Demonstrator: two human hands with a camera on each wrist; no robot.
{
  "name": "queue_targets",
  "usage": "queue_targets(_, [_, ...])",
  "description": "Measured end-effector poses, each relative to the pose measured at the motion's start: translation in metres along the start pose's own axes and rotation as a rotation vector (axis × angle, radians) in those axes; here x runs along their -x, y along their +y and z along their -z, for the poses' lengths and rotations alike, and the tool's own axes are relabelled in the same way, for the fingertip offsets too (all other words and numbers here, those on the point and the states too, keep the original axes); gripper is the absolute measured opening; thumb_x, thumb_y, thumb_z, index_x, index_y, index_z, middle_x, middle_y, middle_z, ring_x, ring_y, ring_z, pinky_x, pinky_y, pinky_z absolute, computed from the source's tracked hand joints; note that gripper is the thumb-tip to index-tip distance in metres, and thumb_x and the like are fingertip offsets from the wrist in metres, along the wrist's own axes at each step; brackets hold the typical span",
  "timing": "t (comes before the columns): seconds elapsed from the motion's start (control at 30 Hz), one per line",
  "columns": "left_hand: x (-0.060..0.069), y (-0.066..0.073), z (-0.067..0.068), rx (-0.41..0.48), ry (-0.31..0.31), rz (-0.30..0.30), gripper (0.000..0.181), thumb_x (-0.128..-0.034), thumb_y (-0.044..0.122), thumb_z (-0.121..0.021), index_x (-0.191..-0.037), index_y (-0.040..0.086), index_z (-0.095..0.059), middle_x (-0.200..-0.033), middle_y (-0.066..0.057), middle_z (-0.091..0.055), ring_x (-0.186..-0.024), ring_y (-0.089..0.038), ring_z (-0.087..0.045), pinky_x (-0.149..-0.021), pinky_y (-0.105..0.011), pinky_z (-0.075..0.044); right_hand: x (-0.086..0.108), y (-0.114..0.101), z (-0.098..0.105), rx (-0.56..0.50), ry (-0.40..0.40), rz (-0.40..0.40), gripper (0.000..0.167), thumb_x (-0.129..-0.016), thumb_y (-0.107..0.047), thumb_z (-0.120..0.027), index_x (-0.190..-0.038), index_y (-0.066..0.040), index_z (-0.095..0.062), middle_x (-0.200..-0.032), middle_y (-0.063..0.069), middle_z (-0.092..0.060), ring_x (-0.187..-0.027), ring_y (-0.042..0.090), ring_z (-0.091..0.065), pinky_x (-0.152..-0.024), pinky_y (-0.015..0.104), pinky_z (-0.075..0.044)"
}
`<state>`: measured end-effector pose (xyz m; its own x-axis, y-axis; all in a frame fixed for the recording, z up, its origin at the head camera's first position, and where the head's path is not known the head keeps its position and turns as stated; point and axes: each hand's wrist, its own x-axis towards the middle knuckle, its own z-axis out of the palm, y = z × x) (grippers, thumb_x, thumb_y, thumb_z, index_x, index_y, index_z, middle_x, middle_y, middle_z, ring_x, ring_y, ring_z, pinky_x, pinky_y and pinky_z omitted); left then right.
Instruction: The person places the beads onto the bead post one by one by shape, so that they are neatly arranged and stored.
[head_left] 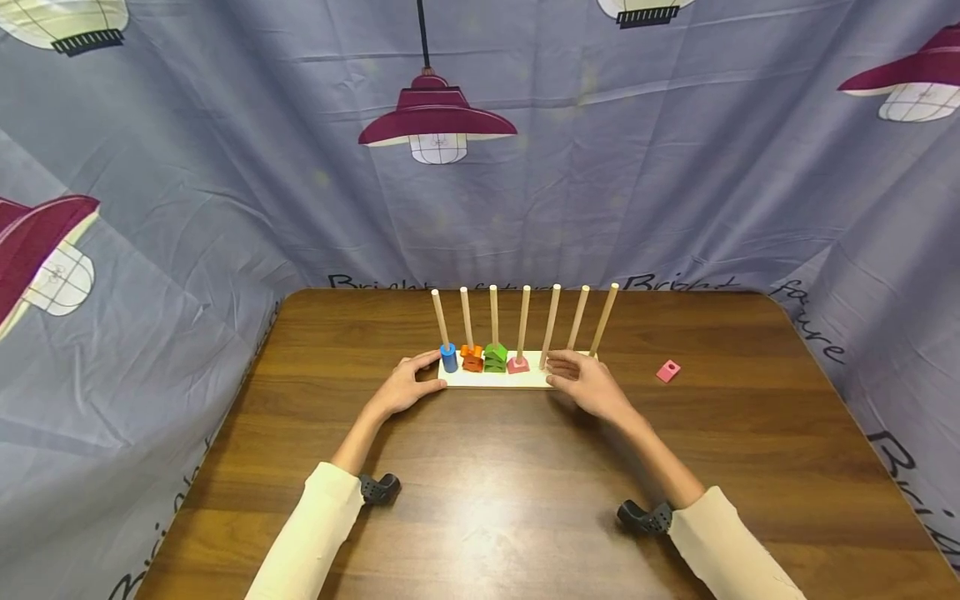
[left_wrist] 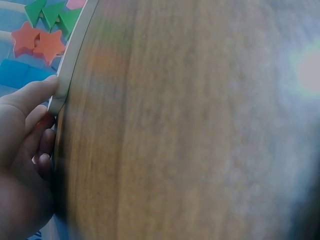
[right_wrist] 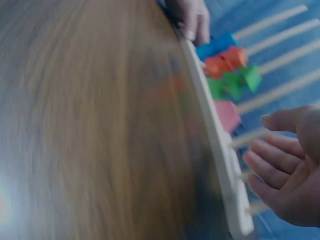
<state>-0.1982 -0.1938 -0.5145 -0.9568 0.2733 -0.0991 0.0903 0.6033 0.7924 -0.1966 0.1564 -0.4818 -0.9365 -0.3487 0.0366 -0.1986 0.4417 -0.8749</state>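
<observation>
A white pegboard [head_left: 487, 380] with several upright wooden pegs lies on the table. My left hand [head_left: 405, 387] grips its left end, the thumb against the edge and the fingers curled by the end in the left wrist view. Blue pieces [head_left: 449, 360] sit on the leftmost peg, then orange stars [head_left: 472, 361], green triangles [head_left: 495, 358] and a pink piece [head_left: 517, 365]. My right hand [head_left: 588, 385] hovers by the right-hand pegs, holding nothing. In the right wrist view, its fingers [right_wrist: 272, 167] are loosely bent and apart from the thumb.
A loose pink piece [head_left: 668, 371] with a hole lies on the brown wooden table [head_left: 480, 483], right of the pegboard. Behind the table hangs a grey-blue curtain [head_left: 525, 208] with printed lamps. Each wrist wears a black strap mount [head_left: 380, 489].
</observation>
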Motion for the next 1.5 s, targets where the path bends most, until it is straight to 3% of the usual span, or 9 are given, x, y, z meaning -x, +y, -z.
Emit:
queue_targets(0.1, [0.0,0.0,0.001,-0.004,0.0,-0.002,0.065,-0.093,0.027,-0.073,-0.149,0.005,-0.047,-0.154,-0.012,-0.043,-0.129,-0.033,-0.04,-0.108,-0.055,-0.032,0.01,0.009,0.021,0.067,0.033,0.016,0.03,-0.094,-0.005,-0.069,-0.121,0.007,-0.066,-0.11,0.019,-0.071,-0.101,0.033,-0.069,-0.084,0.035,-0.055])
queue_targets(0.23, [0.0,-0.001,0.0,-0.005,-0.001,-0.002,0.066,-0.0925,0.027,-0.073,-0.149,0.005,-0.047,-0.153,-0.012,-0.043,-0.131,-0.034,-0.04,-0.108,-0.055,-0.031,0.027,0.015,0.051,0.12,0.109,0.01,0.025,-0.094,-0.005,-0.069,-0.117,0.005,-0.067,-0.102,0.015,-0.072,-0.094,0.032,-0.07,-0.074,0.025,-0.053])
queue_targets(0.5, [-0.001,-0.001,0.002,-0.013,-0.004,0.0,0.066,-0.0927,0.028,-0.073,-0.149,0.006,-0.047,-0.154,-0.011,-0.043,-0.132,-0.035,-0.038,-0.109,-0.056,-0.03,0.059,0.039,0.106,0.292,0.274,-0.036,0.025,-0.093,-0.011,-0.072,-0.115,0.001,-0.069,-0.099,0.015,-0.073,-0.088,0.018,-0.068,-0.069,0.016,-0.047])
queue_targets(0.6, [-0.001,-0.002,0.002,-0.021,-0.002,-0.003,0.066,-0.0929,0.029,-0.073,-0.149,0.005,-0.047,-0.153,-0.012,-0.043,-0.133,-0.035,-0.038,-0.109,-0.056,-0.03,0.065,0.054,0.123,0.321,0.331,-0.087,0.027,-0.093,-0.009,-0.071,-0.117,0.003,-0.068,-0.105,0.02,-0.071,-0.092,0.026,-0.068,-0.072,0.021,-0.047])
queue_targets(0.7, [-0.001,-0.002,0.002,-0.021,-0.003,-0.001,0.066,-0.0927,0.028,-0.073,-0.149,0.005,-0.047,-0.154,-0.011,-0.043,-0.135,-0.036,-0.036,-0.111,-0.056,-0.028,0.068,0.071,0.137,0.304,0.318,-0.166,0.035,-0.094,-0.005,-0.067,-0.128,0.004,-0.061,-0.118,0.029,-0.064,-0.107,0.044,-0.061,-0.079,0.038,-0.048])
queue_targets(0.83, [-0.001,-0.002,0.001,-0.023,-0.008,0.003,0.067,-0.0927,0.029,-0.073,-0.15,0.006,-0.047,-0.154,-0.011,-0.042,-0.137,-0.036,-0.034,-0.111,-0.056,-0.027,0.069,0.089,0.143,0.239,0.206,-0.246,0.048,-0.095,-0.001,-0.063,-0.14,0.005,-0.049,-0.135,0.037,-0.049,-0.124,0.054,-0.045,-0.088,0.06,-0.043])
queue_targets(0.97, [0.0,-0.001,0.001,-0.023,-0.004,0.004,0.067,-0.0928,0.029,-0.073,-0.15,0.007,-0.047,-0.154,-0.01,-0.042,-0.137,-0.036,-0.035,-0.111,-0.057,-0.027,0.063,0.098,0.142,0.211,0.165,-0.252,0.053,-0.093,-0.001,-0.065,-0.143,0.005,-0.047,-0.138,0.036,-0.046,-0.127,0.053,-0.042,-0.097,0.067,-0.035])
queue_targets(1.5, [-0.002,-0.002,0.0,-0.029,-0.002,-0.003,0.067,-0.0924,0.028,-0.073,-0.149,0.005,-0.047,-0.153,-0.012,-0.043,-0.135,-0.036,-0.036,-0.11,-0.056,-0.028,0.046,0.102,0.132,0.36,0.143,-0.165,0.035,-0.089,-0.011,-0.076,-0.121,0.0,-0.067,-0.118,0.03,-0.063,-0.106,0.045,-0.057,-0.087,0.06,-0.042])
